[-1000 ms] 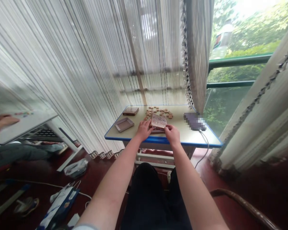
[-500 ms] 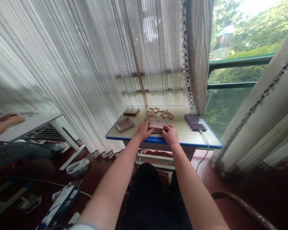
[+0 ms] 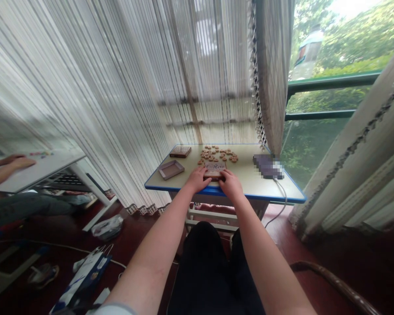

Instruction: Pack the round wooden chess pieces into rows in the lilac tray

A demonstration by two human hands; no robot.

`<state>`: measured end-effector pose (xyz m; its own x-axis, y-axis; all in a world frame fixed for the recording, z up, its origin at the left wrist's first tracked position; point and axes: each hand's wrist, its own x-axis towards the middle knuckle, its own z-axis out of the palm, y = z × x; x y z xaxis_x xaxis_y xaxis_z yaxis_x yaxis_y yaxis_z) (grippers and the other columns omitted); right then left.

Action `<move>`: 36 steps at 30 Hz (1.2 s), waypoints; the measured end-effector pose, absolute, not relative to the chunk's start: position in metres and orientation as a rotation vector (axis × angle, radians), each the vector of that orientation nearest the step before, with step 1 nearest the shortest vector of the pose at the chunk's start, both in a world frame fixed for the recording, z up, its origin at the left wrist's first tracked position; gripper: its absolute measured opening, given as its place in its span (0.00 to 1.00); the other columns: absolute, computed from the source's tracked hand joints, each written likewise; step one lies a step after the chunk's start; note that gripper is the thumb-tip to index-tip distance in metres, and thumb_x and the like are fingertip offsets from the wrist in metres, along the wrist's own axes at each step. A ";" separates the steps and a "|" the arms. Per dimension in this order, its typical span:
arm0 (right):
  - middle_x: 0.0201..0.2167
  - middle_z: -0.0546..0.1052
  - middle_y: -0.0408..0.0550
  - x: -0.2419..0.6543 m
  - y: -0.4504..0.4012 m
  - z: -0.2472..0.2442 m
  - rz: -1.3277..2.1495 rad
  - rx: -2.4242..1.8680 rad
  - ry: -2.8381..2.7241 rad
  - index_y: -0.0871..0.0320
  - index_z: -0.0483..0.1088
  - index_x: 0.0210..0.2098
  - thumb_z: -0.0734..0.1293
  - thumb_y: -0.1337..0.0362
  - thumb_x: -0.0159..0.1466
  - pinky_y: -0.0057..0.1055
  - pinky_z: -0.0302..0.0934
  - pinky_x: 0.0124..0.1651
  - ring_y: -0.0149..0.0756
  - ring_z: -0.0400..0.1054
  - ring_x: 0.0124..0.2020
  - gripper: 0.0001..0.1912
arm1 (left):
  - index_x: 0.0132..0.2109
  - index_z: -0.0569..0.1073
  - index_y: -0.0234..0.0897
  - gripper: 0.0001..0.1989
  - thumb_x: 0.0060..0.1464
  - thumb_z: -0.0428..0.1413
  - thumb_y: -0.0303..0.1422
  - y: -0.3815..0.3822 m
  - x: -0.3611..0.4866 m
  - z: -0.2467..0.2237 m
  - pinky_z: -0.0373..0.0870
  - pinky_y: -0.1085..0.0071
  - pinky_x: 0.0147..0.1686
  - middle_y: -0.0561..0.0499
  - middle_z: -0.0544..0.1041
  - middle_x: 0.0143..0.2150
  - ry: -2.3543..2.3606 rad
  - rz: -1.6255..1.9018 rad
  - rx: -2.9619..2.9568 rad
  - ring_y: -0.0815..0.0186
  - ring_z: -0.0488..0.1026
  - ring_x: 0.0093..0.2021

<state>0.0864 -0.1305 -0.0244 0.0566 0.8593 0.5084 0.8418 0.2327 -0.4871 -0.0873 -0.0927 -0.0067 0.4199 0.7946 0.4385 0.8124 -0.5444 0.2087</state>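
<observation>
Near the front edge of the table (image 3: pixel 249 188) lies a flat patterned box (image 3: pixel 214 169). My left hand (image 3: pixel 198 179) grips its left side, and my right hand (image 3: pixel 230 181) grips its right side, with both thumbs at the near edge. Just behind the box are several small round wooden pieces (image 3: pixel 212 153), scattered loosely. An open shallow tray (image 3: pixel 171 169) rests to the left of my left hand. Farther back on the left sits a brown box (image 3: pixel 180 151).
A dark device (image 3: pixel 265 166), partly pixelated, lies at the table's right with a cable (image 3: pixel 285 197) hanging down. At far left, a person's hands (image 3: pixel 22 162) rest on another table (image 3: pixel 65 159). Bags (image 3: pixel 107 227) lie on the floor, and a curved wooden armrest (image 3: pixel 331 280) is at lower right.
The box between my hands sits slightly lower and flatter. My right hand has shifted a little to the left, its fingers now on the box's near right part.
</observation>
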 end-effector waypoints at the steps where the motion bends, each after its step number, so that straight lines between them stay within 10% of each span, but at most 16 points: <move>1: 0.54 0.66 0.50 0.086 -0.131 -0.024 0.026 -1.584 -1.781 0.59 0.68 0.50 0.60 0.65 0.56 0.30 0.51 0.57 0.39 0.60 0.52 0.22 | 0.56 0.65 0.32 0.27 0.51 0.50 0.42 -0.092 -0.087 -0.006 0.52 0.65 0.60 0.43 0.63 0.59 -1.469 -0.753 -2.649 0.59 0.57 0.60; 36: 0.39 0.75 0.51 0.201 -0.146 0.047 -0.151 -2.158 -2.167 0.50 0.75 0.38 0.65 0.55 0.54 0.37 0.53 0.44 0.46 0.60 0.47 0.14 | 0.46 0.71 0.38 0.26 0.51 0.45 0.53 -0.092 0.040 0.018 0.67 0.65 0.43 0.43 0.71 0.46 -1.419 -0.246 -2.697 0.56 0.70 0.46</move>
<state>0.2010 -0.1462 0.0470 -0.0051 0.9920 0.1259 0.9999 0.0034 0.0136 0.0397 -0.0922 0.0181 0.5573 0.8104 0.1808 0.8239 -0.5667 0.0006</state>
